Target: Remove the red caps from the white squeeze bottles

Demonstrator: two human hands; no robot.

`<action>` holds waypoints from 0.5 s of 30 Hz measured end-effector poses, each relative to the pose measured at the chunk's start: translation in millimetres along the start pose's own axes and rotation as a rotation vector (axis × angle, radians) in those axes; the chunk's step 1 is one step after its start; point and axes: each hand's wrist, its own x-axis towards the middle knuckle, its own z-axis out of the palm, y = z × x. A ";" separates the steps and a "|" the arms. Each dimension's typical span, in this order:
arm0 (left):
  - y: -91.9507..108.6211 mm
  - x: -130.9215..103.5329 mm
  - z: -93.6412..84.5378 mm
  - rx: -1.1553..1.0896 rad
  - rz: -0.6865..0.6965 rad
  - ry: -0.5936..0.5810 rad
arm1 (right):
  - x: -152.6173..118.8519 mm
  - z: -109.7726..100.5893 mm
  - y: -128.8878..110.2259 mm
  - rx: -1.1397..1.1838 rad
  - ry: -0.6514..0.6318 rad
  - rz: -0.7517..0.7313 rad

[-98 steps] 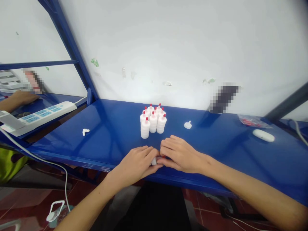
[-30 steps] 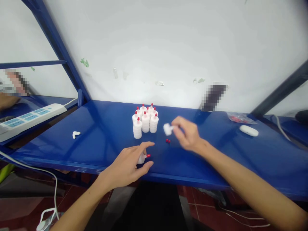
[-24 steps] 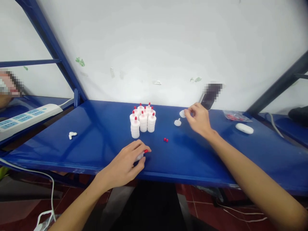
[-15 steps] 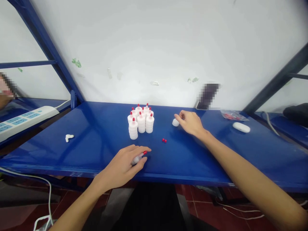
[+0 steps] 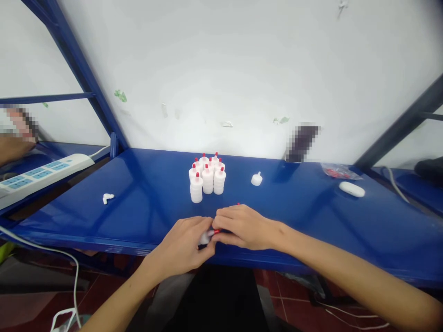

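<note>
My left hand [image 5: 182, 244] is closed around a small squeeze bottle [image 5: 204, 239], which lies tilted with its nozzle toward the right. At the nozzle's tip, the fingers of my right hand [image 5: 247, 226] pinch the red cap [image 5: 217, 231]. Most of the bottle is hidden inside my left hand. Just behind the right knuckles a bit of a loose red cap [image 5: 238, 204] peeks out. Further back stands a tight group of white squeeze bottles [image 5: 207, 180], each with a red tip. A separate white nozzle top [image 5: 256, 179] sits to their right.
At the back right lie a clear bag of red caps [image 5: 339, 172] and a white oval case [image 5: 352, 189]. A blurred phone [image 5: 302, 144] leans on the wall. White earbuds [image 5: 108, 198] rest at left, near a power strip [image 5: 44, 177] on the neighbouring blue table.
My right hand has left the white nozzle top and come down left to the bottle, taking hold of its red cap. My left hand still holds the bottle.
</note>
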 end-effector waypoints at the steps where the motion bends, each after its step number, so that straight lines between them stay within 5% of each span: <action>1: -0.6 -0.1 1.0 0.024 0.002 -0.006 | 0.3 1.0 -1.2 -0.054 0.004 -0.034; 8: -3.8 -0.3 10.8 0.188 0.170 0.071 | -3.7 1.9 -3.0 -0.104 0.063 -0.070; 15: -1.4 -3.3 1.5 -0.017 0.062 0.109 | -30.9 -40.8 53.8 -0.014 -0.050 0.451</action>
